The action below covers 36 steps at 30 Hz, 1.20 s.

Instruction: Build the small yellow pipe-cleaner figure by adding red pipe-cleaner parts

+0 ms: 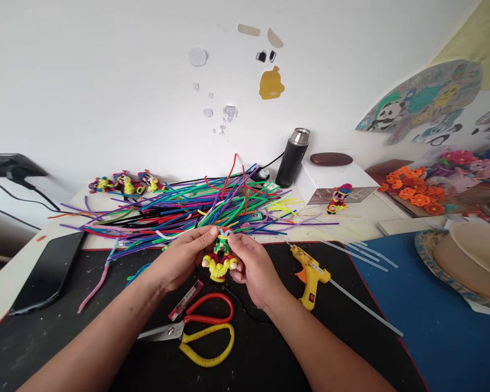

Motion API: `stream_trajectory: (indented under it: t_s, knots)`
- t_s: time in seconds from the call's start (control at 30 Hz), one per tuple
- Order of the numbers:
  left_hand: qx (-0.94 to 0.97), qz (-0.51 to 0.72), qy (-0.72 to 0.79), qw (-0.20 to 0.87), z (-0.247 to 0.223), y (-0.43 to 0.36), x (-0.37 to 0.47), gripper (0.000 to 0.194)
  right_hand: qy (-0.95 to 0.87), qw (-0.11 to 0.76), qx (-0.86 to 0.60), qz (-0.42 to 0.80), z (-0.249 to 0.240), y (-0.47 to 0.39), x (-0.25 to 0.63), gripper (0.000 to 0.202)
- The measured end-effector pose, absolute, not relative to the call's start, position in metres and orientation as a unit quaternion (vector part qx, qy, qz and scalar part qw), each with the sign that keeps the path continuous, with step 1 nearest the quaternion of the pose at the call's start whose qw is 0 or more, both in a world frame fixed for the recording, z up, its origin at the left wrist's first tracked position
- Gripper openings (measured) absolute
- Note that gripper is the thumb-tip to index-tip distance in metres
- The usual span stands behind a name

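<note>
Between both hands I hold a small pipe-cleaner figure (219, 261) upright over the black mat. Its face part is green, with a yellow and red body below. My left hand (183, 256) grips its upper left side, thumb near the head. My right hand (255, 267) closes on its right side, thumb by the head and fingers behind. Just below lie scissors (183, 329) with one red and one yellow handle, and a small narrow red-and-pink box (185, 300). To the right rests a yellow hot glue gun (310, 275) with a glue stick in its back.
Behind my hands spreads a heap of colourful pipe cleaners (179, 209). Similar figures (126, 183) lie at the back left; another figure (338, 200) stands by a white box (322, 179). A black flask (293, 158), a phone (49, 269), loose glue sticks (363, 251) and a round basket (427, 250) surround the mat.
</note>
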<state>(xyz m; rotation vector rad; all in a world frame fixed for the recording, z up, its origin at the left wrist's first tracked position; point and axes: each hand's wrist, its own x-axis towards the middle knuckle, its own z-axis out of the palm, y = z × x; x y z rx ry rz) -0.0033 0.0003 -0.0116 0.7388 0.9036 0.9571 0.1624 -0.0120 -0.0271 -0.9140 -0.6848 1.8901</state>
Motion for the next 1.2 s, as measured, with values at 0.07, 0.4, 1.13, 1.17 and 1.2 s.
stream_trajectory:
  t_s: [0.07,0.4,1.13,1.17,1.2]
  knots:
    - [0.334,0.431,0.409,0.732,-0.011,0.000,-0.004,0.032,-0.278,0.448,-0.371,0.765,-0.026,-0.012,0.163,0.051]
    - [0.328,0.423,0.401,0.744,-0.012,-0.001,-0.006,0.030,-0.294,0.457,-0.355,0.761,-0.025,-0.013,0.163,0.051]
    - [0.180,0.548,0.377,0.724,-0.002,0.011,-0.009,0.023,-0.446,0.455,-0.379,0.671,-0.024,-0.020,0.162,0.026]
    - [0.177,0.548,0.379,0.724,-0.001,0.011,-0.008,0.024,-0.459,0.453,-0.383,0.661,-0.023,-0.021,0.162,0.023]
    - [0.176,0.549,0.381,0.723,-0.001,0.011,-0.008,0.024,-0.473,0.451,-0.387,0.650,-0.022,-0.021,0.163,0.021]
